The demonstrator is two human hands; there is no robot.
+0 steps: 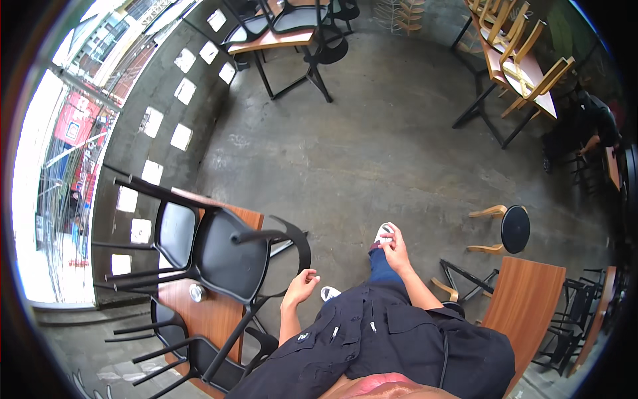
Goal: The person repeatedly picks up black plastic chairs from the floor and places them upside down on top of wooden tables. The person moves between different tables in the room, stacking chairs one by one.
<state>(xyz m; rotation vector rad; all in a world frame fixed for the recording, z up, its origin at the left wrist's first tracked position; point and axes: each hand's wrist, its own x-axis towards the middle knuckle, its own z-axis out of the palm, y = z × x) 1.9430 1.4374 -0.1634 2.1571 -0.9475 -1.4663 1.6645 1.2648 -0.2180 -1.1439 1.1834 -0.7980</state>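
My left hand (301,288) is raised in front of me with bent fingers and nothing in it. It is nearest to the black plastic chairs (232,254) set upside down on a wooden table (214,319) at the left. My right hand (395,249) hangs over my right leg and white shoe (383,232), its fingers loosely curled and apart, holding nothing. A small round metal object (197,293) stands on the left table, beside the chairs. Both hands are free of the furniture.
A stool with a round black seat (515,229) and a wooden table (528,299) are at the right. Farther off, tables carry upturned black chairs (299,19) and wooden stools (518,75). A person in dark clothes (598,117) bends at far right. A concrete wall (199,119) with square openings runs along the left.
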